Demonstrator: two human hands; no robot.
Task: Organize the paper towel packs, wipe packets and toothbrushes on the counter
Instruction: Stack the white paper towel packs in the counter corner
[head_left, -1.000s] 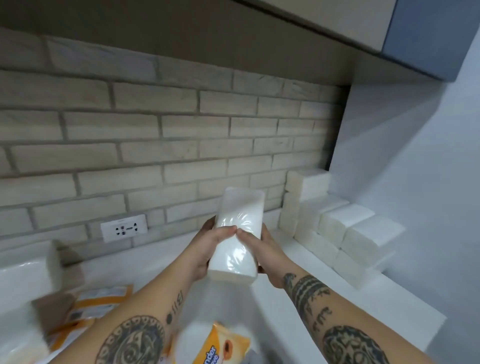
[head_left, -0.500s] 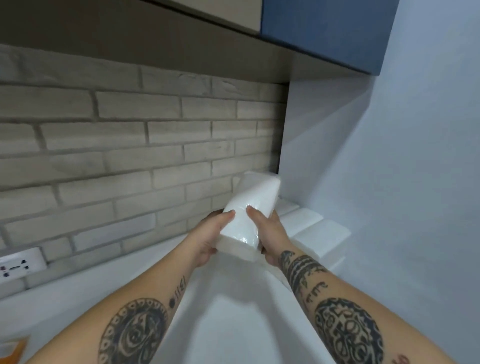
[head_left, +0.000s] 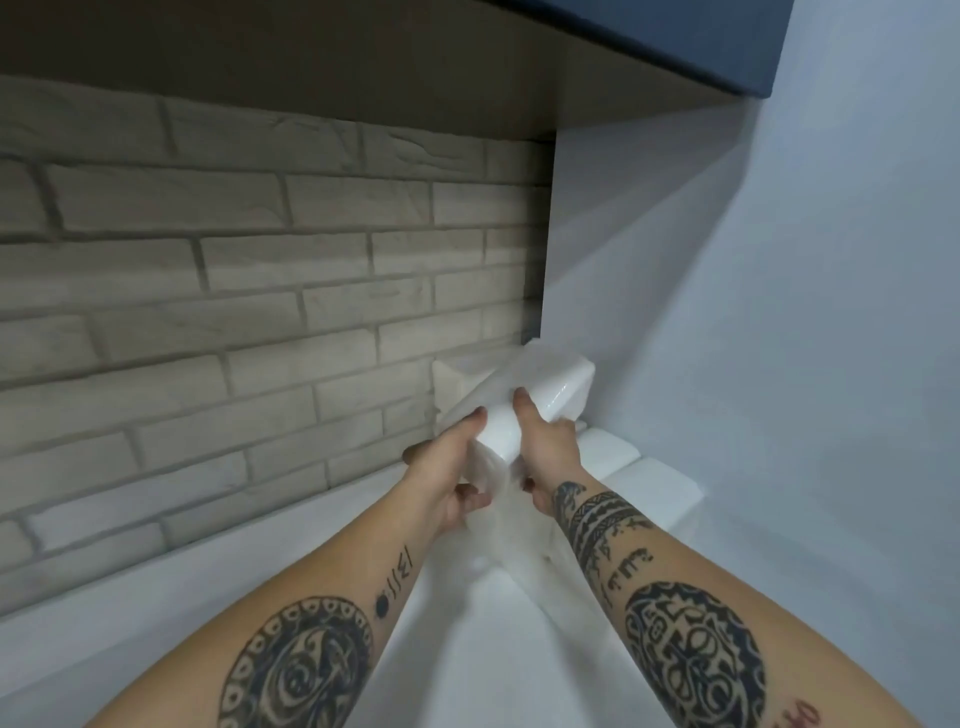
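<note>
No readable text, labels or numbers anywhere.

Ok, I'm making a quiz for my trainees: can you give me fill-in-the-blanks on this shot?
The left hand and right hand both grip one ____ paper towel pack.
The back wall is faced with ____.
The overhead cabinet is ____.
Missing: white; brick; blue.

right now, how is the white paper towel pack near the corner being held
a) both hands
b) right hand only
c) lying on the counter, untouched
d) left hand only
a: the left hand and the right hand both grip the paper towel pack, one on each side, thumbs on top.
</note>
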